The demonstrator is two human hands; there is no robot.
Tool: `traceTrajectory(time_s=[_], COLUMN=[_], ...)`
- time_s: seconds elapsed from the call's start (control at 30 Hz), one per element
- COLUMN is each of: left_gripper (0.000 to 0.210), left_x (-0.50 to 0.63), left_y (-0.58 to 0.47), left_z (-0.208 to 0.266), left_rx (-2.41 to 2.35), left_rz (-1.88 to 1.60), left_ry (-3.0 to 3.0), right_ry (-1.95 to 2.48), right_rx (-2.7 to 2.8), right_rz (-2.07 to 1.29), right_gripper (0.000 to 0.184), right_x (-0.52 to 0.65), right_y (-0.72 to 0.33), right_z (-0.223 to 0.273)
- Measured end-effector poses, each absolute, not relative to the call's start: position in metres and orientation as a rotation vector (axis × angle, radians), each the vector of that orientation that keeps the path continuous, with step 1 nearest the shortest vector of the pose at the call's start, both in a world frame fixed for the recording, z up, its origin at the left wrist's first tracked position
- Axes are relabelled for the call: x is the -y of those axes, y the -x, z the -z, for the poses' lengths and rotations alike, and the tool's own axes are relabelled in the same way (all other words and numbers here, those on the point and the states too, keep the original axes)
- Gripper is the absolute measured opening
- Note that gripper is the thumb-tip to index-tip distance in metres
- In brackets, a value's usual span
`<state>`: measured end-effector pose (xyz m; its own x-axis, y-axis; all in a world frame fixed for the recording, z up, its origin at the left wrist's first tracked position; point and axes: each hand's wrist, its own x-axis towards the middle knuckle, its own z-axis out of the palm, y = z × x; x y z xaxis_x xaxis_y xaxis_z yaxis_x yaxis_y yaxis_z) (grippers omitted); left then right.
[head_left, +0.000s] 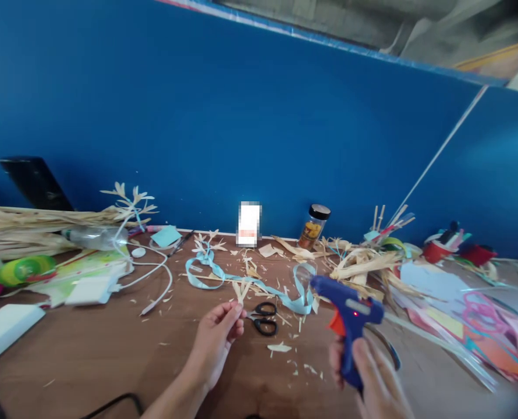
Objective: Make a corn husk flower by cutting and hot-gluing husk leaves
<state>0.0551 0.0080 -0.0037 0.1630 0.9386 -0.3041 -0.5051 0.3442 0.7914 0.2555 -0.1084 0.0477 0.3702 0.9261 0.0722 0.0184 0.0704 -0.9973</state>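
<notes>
Between thumb and fingers, my left hand (pixel 219 334) pinches a small piece of split dried husk (pixel 241 291) whose pale tips fan upward. My right hand (pixel 370 372) is wrapped round the handle of a blue hot glue gun (pixel 350 305). The gun has an orange trigger and a lit red light, and its nozzle points left and up. Black-handled scissors (pixel 265 319) lie on the table just right of my left hand, their blades partly hidden. Behind them a light blue ribbon (pixel 259 285) curls across the table among husk scraps.
A jar with a black lid (pixel 315 226) stands near the blue partition (pixel 259 116). Dried husks (pixel 368 265) lie at the right, beside plastic packets (pixel 481 331). White cables (pixel 169 279), a power bank (pixel 93 288) and a clear bottle (pixel 95 237) are at the left. A blurred-out bright rectangle (pixel 249 224) stands at the back.
</notes>
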Motion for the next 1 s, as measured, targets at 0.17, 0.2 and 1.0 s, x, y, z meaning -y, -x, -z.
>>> traceTrajectory(time_s=[0.17, 0.2, 1.0], left_gripper=[0.019, 0.020, 0.020], left_x=[-0.008, -0.008, -0.010], left_y=[-0.055, -0.055, -0.053], left_z=[0.005, 0.005, 0.004], left_rx=[-0.886, -0.884, -0.850], left_rz=[-1.137, -1.136, -1.110], left_ry=[-0.570, -0.570, -0.611], right_ry=[1.420, 1.442, 1.505], right_rx=[1.217, 1.233, 1.149], right_rz=[-0.664, -0.640, -0.955], right_gripper=[0.031, 0.032, 0.055], right_x=[0.100, 0.098, 0.081], right_y=[-0.231, -0.229, -0.207], right_z=[-0.025, -0.026, -0.017])
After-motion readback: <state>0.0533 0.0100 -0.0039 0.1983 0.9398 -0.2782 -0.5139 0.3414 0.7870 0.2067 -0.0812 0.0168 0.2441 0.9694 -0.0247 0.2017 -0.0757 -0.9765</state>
